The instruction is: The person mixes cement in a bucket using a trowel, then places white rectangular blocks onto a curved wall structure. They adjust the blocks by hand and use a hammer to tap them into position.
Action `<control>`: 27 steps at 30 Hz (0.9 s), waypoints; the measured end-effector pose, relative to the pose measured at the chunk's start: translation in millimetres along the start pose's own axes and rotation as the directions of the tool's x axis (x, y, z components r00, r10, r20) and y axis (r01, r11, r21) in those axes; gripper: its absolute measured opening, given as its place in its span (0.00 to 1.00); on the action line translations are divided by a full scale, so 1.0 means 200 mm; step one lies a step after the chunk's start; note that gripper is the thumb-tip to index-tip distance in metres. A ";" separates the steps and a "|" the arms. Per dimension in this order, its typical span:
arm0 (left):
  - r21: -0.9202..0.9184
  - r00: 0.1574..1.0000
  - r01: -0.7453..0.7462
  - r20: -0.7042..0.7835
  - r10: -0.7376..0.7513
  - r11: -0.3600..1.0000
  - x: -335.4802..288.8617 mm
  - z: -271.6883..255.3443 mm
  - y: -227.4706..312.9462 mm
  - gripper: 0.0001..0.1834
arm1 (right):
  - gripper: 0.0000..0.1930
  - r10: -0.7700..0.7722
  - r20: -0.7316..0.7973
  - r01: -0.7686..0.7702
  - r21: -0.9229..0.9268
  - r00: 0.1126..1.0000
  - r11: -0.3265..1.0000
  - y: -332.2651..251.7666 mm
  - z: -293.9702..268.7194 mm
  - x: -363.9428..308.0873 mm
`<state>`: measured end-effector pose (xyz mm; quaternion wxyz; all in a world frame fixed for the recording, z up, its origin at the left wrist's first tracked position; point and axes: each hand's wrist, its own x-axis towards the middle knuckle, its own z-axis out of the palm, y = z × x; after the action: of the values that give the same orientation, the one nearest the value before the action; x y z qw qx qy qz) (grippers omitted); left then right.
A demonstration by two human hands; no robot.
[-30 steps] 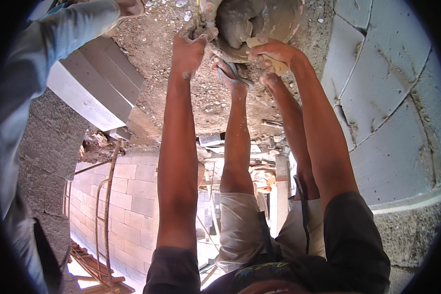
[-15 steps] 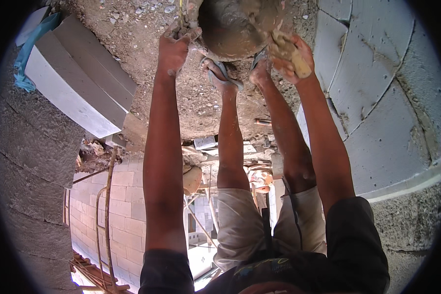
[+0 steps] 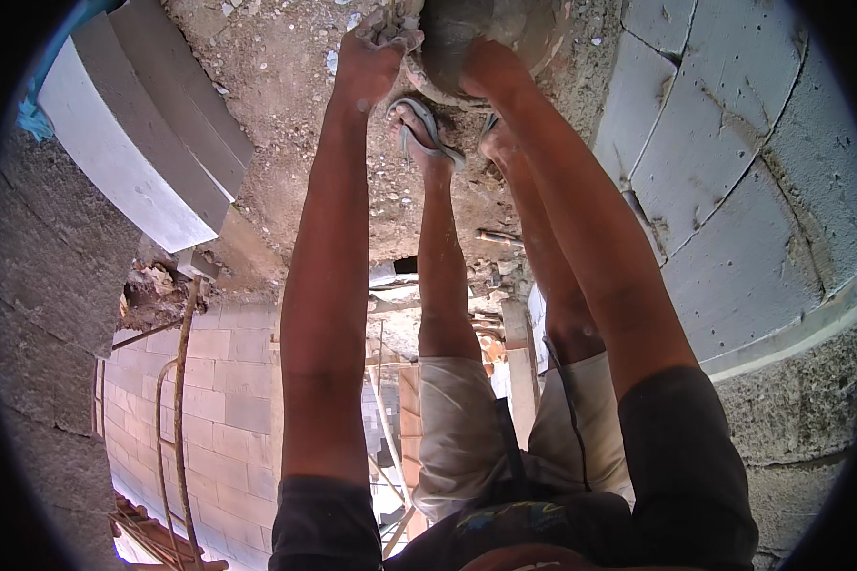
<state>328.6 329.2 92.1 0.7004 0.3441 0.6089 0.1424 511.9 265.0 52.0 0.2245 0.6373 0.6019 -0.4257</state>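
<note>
Right hand [image 3: 486,68] reaches down inside a round, mortar-smeared bucket [image 3: 431,88] at the top of the view, which stands on brown, pebbly ground [image 3: 286,124] just ahead of the grey thong sandals [image 3: 427,127]. Its fingers are hidden below the wrist; cannot tell whether they are clenched, released or grasping something. Left hand [image 3: 376,59], caked with mortar, appears to grasp the bucket's left edge, fingers curled. Wet grey-brown mortar [image 3: 533,38] is visible in the bucket, so the supply is judged not used up; depth not readable. Right side: a wall of large pale-grey blocks [image 3: 733,124] is laid, its joints visible, with a dark gap at one joint near the wall's left edge. Left side: long grey blocks [image 3: 133,114] lie apart from that wall. Judged as mid-work, with the mortar handling unfinished; the amount remaining cannot be determined.
</note>
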 end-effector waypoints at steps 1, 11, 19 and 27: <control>-0.011 0.994 -0.063 0.087 0.064 0.998 -0.01 -0.01 0.00 0.24 | 0.16 0.038 0.099 -0.041 0.022 0.994 0.999 -0.05 0.06 -0.01; -0.037 0.998 -0.055 -0.018 0.055 0.998 -0.03 0.04 0.01 0.19 | 0.27 -0.081 0.529 -0.262 0.541 0.845 0.799 0.34 -0.70 -0.42; 0.069 0.998 -0.053 0.026 0.052 0.996 -0.03 -0.03 -0.10 0.21 | 0.15 -0.101 0.162 0.113 -0.069 0.982 0.991 0.03 -0.04 0.07; -0.041 0.997 -0.074 -0.017 0.073 0.996 -0.16 0.04 -0.04 0.19 | 0.22 -0.096 0.549 -0.023 0.206 0.830 0.978 0.12 -0.48 -0.40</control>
<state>328.4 300.9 111.8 0.6969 0.3507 0.5981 0.1833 567.7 291.6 163.3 0.3150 0.4940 0.4757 -0.6561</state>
